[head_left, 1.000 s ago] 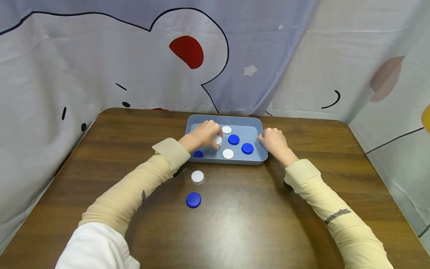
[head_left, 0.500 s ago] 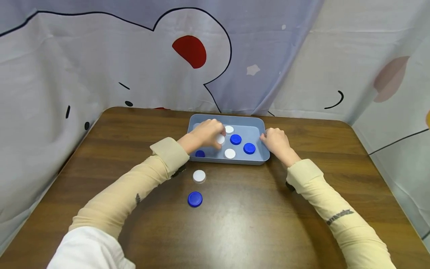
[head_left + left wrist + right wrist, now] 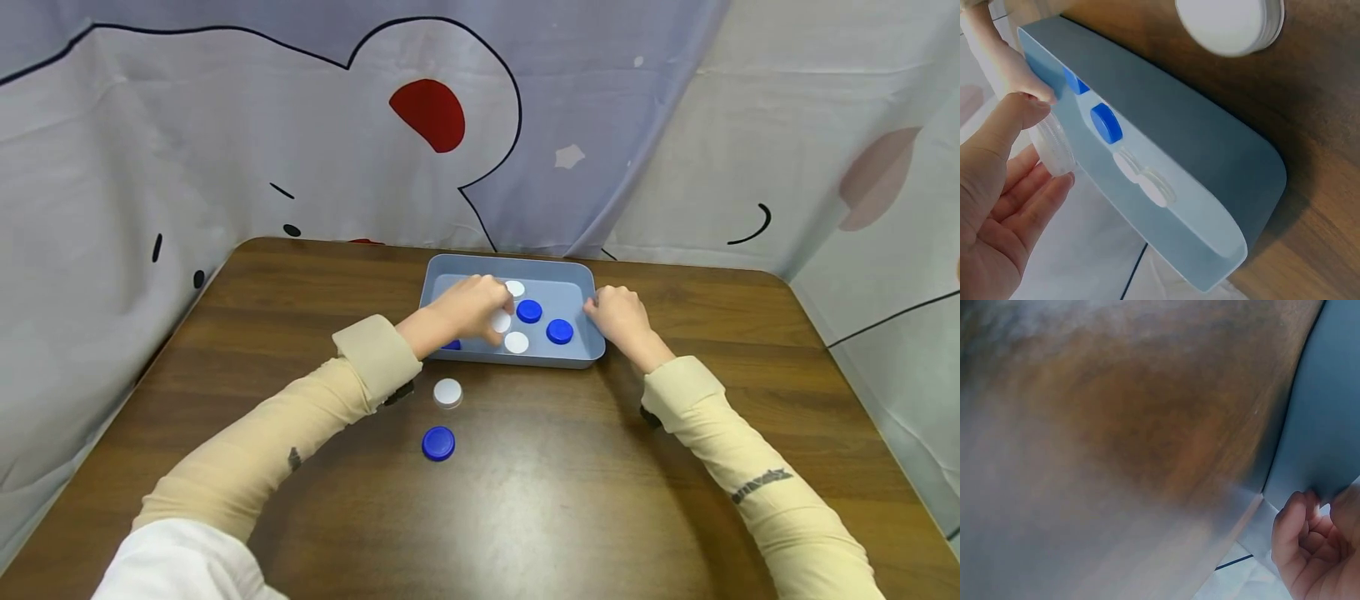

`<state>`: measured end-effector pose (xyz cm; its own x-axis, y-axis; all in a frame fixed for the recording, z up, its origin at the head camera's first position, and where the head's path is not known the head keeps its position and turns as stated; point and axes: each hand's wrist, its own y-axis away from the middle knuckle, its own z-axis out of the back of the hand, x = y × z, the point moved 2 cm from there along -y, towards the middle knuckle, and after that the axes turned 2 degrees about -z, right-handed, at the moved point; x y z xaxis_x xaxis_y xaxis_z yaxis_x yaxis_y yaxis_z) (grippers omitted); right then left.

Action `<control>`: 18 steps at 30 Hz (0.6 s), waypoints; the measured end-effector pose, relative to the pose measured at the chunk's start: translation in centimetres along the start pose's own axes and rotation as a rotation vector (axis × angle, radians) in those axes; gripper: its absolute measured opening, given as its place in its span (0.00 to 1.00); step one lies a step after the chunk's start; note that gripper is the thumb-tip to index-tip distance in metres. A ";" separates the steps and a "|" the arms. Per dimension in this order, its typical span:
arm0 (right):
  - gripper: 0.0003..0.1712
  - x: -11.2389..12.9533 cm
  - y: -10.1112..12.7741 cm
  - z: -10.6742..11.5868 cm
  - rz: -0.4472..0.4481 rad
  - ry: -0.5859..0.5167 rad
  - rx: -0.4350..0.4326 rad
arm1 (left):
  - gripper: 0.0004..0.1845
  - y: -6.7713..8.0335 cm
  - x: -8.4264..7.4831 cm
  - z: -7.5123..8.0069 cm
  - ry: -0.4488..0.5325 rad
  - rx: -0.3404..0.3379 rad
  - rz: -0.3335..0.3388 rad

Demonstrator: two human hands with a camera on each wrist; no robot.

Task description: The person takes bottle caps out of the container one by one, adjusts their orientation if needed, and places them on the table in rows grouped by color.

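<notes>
Pinching a white disc (image 3: 1054, 147), the left grip (image 3: 470, 308) overhangs a round-cornered tray (image 3: 1175, 122).

- Left arm (image 3: 277, 450) is slanting forward and inward.
- Left hand (image 3: 471, 305) is pinching between thumb (image 3: 1007, 122) and fingers (image 3: 1040, 212).
- Right arm (image 3: 750, 467) is slanting forward and inward.
- Right hand (image 3: 619, 318) is gripping with curled fingers.

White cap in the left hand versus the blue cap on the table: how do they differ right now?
Support: the left hand pinches the held white cap, while the blue cap rests flat on the table.
Place: in the head view, the held white cap shows against the tray; the blue cap lies outside it, nearer the person.
Visibility: the hand partly hides the held white cap, but the blue cap's top shows whole.
Both are round.
</notes>
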<state>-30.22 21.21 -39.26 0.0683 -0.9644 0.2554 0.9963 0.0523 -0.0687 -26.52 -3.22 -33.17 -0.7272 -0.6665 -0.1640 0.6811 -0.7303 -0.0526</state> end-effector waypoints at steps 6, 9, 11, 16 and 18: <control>0.22 0.1 0.1 0.1 0.012 0.001 -0.014 | 0.19 1.1 -0.6 -0.1 -0.015 -0.018 -0.024; 0.22 0.1 0.1 0.1 0.018 0.002 -0.023 | 0.19 1.7 -0.8 -0.1 -0.009 -0.024 -0.028; 0.22 0.0 0.1 0.0 0.020 0.004 -0.026 | 0.19 2.0 -0.9 -0.2 -0.014 -0.033 -0.036; 0.21 0.0 0.0 -0.1 0.021 0.005 -0.025 | 0.19 2.8 -1.3 -0.4 -0.007 -0.045 -0.074; 0.21 0.0 0.0 -0.1 0.021 0.005 -0.027 | 0.19 3.1 -1.6 -0.5 0.002 -0.043 -0.095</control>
<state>-30.23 21.16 -39.32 0.0891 -0.9645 0.2485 0.9928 0.0659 -0.1003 -23.17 -4.32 -33.57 -0.7885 -0.5943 -0.1582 0.6122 -0.7830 -0.1098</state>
